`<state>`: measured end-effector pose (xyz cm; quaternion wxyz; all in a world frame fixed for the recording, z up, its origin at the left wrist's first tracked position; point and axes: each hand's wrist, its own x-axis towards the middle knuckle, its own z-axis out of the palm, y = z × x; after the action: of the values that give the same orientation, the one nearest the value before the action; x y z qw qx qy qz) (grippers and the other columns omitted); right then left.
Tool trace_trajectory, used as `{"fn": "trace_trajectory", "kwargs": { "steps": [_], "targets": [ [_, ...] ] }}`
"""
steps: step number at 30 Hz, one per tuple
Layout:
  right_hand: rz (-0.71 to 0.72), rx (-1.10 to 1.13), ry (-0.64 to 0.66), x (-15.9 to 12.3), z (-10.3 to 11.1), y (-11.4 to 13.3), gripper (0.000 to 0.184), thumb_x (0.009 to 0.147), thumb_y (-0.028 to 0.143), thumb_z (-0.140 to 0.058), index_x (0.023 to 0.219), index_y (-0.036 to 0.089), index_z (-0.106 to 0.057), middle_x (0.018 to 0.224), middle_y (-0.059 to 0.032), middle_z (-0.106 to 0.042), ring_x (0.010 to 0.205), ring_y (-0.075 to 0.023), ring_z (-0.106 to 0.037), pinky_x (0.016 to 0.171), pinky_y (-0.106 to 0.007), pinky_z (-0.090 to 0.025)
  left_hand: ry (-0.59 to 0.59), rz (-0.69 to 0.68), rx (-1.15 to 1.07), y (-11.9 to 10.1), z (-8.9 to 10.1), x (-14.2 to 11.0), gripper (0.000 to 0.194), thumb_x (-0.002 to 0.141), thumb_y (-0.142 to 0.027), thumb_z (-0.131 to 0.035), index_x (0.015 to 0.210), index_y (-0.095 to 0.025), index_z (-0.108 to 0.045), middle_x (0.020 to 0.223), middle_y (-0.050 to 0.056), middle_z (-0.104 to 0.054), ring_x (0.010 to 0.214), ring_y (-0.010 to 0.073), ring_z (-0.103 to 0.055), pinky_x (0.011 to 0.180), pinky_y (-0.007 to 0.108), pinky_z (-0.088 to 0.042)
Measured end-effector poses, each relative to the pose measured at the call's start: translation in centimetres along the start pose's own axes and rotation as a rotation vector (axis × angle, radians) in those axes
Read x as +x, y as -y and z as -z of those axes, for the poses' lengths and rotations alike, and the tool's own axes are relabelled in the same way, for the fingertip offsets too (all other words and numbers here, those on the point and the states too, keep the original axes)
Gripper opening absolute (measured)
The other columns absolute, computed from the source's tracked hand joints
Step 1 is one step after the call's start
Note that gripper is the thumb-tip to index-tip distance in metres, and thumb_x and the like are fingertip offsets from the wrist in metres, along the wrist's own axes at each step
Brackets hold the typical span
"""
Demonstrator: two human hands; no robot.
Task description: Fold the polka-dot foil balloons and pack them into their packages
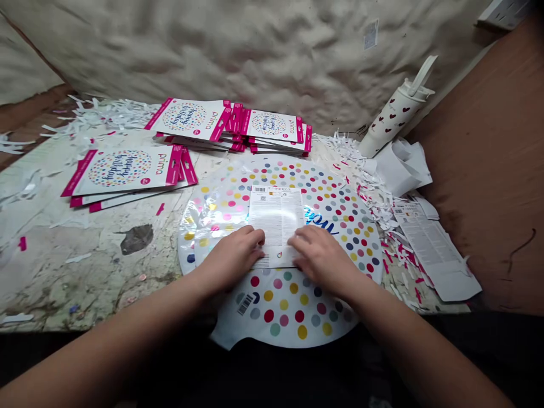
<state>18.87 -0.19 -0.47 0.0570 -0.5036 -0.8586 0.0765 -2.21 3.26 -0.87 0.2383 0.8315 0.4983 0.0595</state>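
Note:
A round foil balloon point(283, 309) with coloured polka dots lies flat in front of me, its lower edge hanging over the table's near edge. A white printed leaflet point(276, 218) lies on top of it. My left hand point(233, 258) rests flat on the leaflet's lower left part. My right hand point(323, 259) lies on its lower right part, the fingers pressing down. Neither hand grips anything. The leaflet's bottom edge is partly hidden beneath my fingers.
Several pink-edged "prima" balloon packets lie in stacks point(123, 170) at the left and back of the worn table point(63, 266). White paper shreds point(369, 187) and loose printed sheets point(433, 249) lie at the right, by a heart-patterned bottle point(395, 110). A brown board point(480, 141) stands beyond.

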Motion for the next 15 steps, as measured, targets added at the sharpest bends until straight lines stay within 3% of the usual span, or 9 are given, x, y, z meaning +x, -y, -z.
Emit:
{"fn": "trace_trajectory", "kwargs": {
  "steps": [2, 5, 7, 9, 10, 12, 15],
  "targets": [
    [0.133, -0.108, 0.111, 0.1, -0.4, 0.8, 0.047, 0.079, 0.014, -0.056, 0.125, 0.023, -0.048, 0.131, -0.0146, -0.049, 0.115, -0.0329, -0.049, 0.080, -0.044, -0.049, -0.010, -0.052, -0.073, 0.2, 0.4, -0.3, 0.017, 0.081, -0.021, -0.044, 0.092, -0.021, -0.057, 0.097, 0.005, -0.056, 0.084, 0.0199, -0.056, 0.071, 0.032, -0.045],
    [0.128, -0.309, 0.144, 0.3, -1.0, 1.8, 0.052, 0.081, 0.010, -0.049, 0.132, 0.018, -0.042, 0.131, -0.0232, -0.047, 0.101, -0.0353, -0.058, 0.061, -0.041, -0.052, -0.106, -0.060, -0.206, -0.7, 1.0, -1.9, 0.020, 0.083, -0.026, -0.043, 0.092, -0.019, -0.060, 0.094, 0.006, -0.059, 0.087, 0.0205, -0.056, 0.074, 0.031, -0.044],
    [0.144, -0.387, 0.029, 0.4, -0.8, 2.0, 0.042, 0.085, 0.008, -0.042, 0.127, 0.011, -0.048, 0.121, -0.0244, -0.056, 0.089, -0.0304, -0.062, 0.058, -0.038, -0.050, 0.078, 0.029, -0.432, -1.5, 1.1, -3.2, 0.027, 0.084, -0.038, -0.046, 0.080, -0.017, -0.062, 0.077, 0.004, -0.062, 0.071, 0.0176, -0.056, 0.063, 0.027, -0.043],
    [0.186, -0.401, -0.144, 0.3, -0.3, 2.0, 0.037, 0.087, 0.007, -0.038, 0.120, 0.007, -0.053, 0.110, -0.0214, -0.062, 0.083, -0.0259, -0.061, 0.062, -0.038, -0.049, 0.361, 0.168, -0.816, -2.1, 0.8, -4.1, 0.037, 0.082, -0.050, -0.049, 0.077, -0.016, -0.063, 0.069, 0.003, -0.063, 0.058, 0.0141, -0.055, 0.051, 0.023, -0.040],
    [0.211, -0.391, -0.232, 0.2, 0.0, 2.1, 0.035, 0.087, 0.008, -0.038, 0.118, 0.005, -0.054, 0.106, -0.0194, -0.064, 0.083, -0.0251, -0.060, 0.065, -0.039, -0.048, 0.421, 0.239, -1.033, -2.3, 0.5, -4.2, 0.041, 0.081, -0.053, -0.049, 0.080, -0.015, -0.063, 0.071, 0.005, -0.065, 0.058, 0.0136, -0.056, 0.050, 0.022, -0.040],
    [0.257, -0.348, -0.387, 0.0, 0.4, 2.5, 0.032, 0.088, 0.010, -0.039, 0.115, 0.005, -0.056, 0.102, -0.0160, -0.065, 0.086, -0.0250, -0.058, 0.071, -0.041, -0.047, 0.299, 0.365, -1.417, -2.3, -0.3, -4.0, 0.040, 0.081, -0.051, -0.053, 0.085, -0.012, -0.064, 0.079, 0.008, -0.067, 0.066, 0.0144, -0.059, 0.055, 0.022, -0.045],
    [0.296, -0.269, -0.509, -0.4, 0.0, 3.6, 0.029, 0.088, 0.011, -0.042, 0.111, 0.007, -0.059, 0.097, -0.0139, -0.066, 0.087, -0.0242, -0.056, 0.075, -0.040, -0.047, -0.021, 0.495, -1.676, -2.5, -1.3, -3.0, 0.024, 0.080, -0.034, -0.062, 0.077, -0.011, -0.063, 0.074, 0.008, -0.067, 0.068, 0.0120, -0.061, 0.059, 0.019, -0.048]
  ]
}}
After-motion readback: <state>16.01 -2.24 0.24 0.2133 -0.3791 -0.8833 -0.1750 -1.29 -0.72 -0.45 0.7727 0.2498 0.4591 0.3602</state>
